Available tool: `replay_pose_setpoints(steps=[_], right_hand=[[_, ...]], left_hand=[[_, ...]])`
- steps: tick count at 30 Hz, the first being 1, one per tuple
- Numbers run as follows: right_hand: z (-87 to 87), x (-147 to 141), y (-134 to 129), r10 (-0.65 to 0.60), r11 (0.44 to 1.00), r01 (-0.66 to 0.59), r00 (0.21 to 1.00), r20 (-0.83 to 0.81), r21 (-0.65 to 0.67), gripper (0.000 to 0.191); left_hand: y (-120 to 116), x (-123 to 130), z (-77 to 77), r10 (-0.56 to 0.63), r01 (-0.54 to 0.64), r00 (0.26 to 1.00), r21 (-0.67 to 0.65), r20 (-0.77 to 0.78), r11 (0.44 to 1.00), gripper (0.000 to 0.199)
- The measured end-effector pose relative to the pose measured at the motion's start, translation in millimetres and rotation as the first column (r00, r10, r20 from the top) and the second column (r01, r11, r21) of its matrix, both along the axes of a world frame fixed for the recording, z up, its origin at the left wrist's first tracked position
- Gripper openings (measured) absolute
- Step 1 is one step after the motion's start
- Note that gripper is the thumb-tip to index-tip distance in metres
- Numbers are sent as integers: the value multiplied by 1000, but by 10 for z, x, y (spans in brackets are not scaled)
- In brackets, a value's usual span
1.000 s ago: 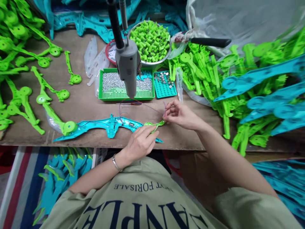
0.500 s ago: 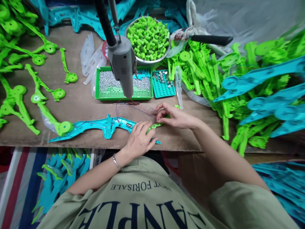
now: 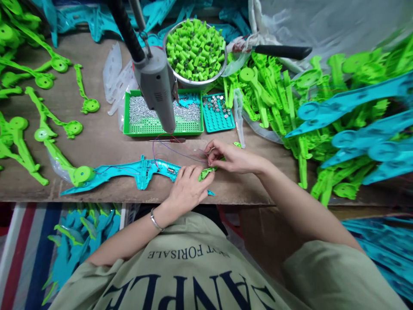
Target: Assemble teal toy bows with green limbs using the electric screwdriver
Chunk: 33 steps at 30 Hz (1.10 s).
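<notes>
A blue bow-shaped plastic shell [image 3: 121, 173] lies across the front of the table, its open side up, with wires and small metal parts inside. My left hand [image 3: 189, 186] rests over its right end, fingers curved down on a light-green plastic piece [image 3: 205, 173] and holding it there. Thin red and blue wires [image 3: 180, 150] loop up from the shell to my right hand [image 3: 226, 157], which pinches their ends between thumb and forefinger just right of the green piece. The fingertips partly hide the wire ends. At the shell's left end sits a green arm with a round disc [image 3: 83, 174].
A grey electric screwdriver [image 3: 158, 88] hangs above a green tray [image 3: 163, 133] of small screws. Beside it are a blue tray [image 3: 219, 125] of metal discs and a bowl [image 3: 195, 83] of green pieces. A thin screwdriver [image 3: 171, 140] lies in front; green parts [image 3: 263, 86] heap at right.
The view has shifted a little, sliding the scene leftward. My right hand has come slightly closer to the left, still pinching the wires. My left hand keeps its place on the shell.
</notes>
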State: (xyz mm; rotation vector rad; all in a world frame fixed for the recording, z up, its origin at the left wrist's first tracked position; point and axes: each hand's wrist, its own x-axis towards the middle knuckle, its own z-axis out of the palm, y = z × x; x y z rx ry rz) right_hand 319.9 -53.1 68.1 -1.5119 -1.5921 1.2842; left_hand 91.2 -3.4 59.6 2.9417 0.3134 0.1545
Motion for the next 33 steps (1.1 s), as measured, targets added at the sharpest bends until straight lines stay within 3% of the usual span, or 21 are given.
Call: replay_pose_setpoints(steps=[7,20,26,30,33], right_hand=[[17,-6,26,25,999,-28,993,112,24,25],[45,-1,18,-8,1000,10,993,115,-16,26],[30,23,-20,-8,1000,10,996,91,-28,40],[-35,8,-112,-12,999,8,998,63,53,45],[-91,-15,-220,-30,985,11,993,110,170,52]], left_hand=[[-10,28,8,8,-8,999,23,-39,1000,55],[-42,115,87,52,-60,986,-49,-156,997,55],[-46,146,121,45,-60,974,-60,-220,996,56],[-27,122,91,5,-13,980,-40,-199,999,51],[-3,66,-1,-28,27,997,-21,-74,999,44]])
